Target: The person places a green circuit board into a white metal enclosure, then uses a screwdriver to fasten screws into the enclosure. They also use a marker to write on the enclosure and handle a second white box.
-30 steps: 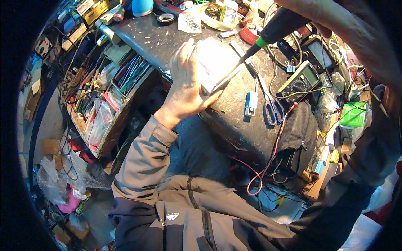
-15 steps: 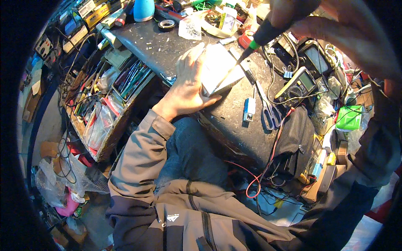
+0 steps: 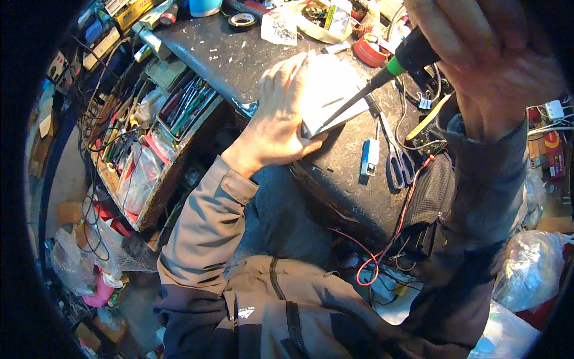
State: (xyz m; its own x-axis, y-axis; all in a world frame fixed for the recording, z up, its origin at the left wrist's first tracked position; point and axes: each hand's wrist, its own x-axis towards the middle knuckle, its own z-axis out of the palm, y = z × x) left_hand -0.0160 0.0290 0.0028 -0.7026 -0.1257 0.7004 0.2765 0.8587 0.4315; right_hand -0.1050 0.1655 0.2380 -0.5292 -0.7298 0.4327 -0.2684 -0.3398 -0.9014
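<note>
My left hand (image 3: pixel 276 122) is closed on the left side of a white box-shaped case (image 3: pixel 335 81), its thumb along the near edge. Strong light washes out the top of the case. Up at the right, my right hand (image 3: pixel 484 69) grips a screwdriver (image 3: pixel 393 67) with a black handle, a green ring and a long dark shaft. The shaft slants down to the left, and its tip meets the near corner of the case, close to my left thumb. Whether a screw sits under the tip I cannot make out.
Scissors (image 3: pixel 397 158) and a small blue-and-white block (image 3: pixel 369 157) lie right of the case. Black tape (image 3: pixel 242 20) and a red roll (image 3: pixel 369 50) are farther back. An open drawer (image 3: pixel 143 206) full of tools juts out at left. Red wire (image 3: pixel 375 269) hangs off the table's edge.
My right hand and forearm have come lower and inward, now covering most of the multimeter. The screwdriver tip stays at the case's near corner. The whole view has shifted slightly.
</note>
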